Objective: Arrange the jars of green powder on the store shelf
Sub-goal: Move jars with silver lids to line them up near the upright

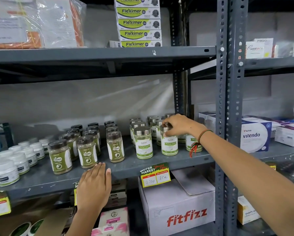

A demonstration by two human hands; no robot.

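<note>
Several glass jars of green powder with silver lids and white-green labels stand on the middle grey shelf (159, 163), right of centre. My right hand (180, 124) grips the silver lid of a front-row jar (169, 144), which stands upright on the shelf. Another front jar (143, 144) stands free to its left. A third front jar (192, 143) is partly hidden behind my right wrist. More of these jars stand in rows behind. My left hand (93, 186) lies flat with spread fingers on the shelf's front edge, holding nothing.
Brown-lidded powder jars (86, 151) stand in rows to the left, white tubs (7, 172) further left. A price tag (155, 175) hangs off the shelf edge. A steel upright (228, 116) bounds the bay on the right. A fitfizz carton (177, 206) sits below.
</note>
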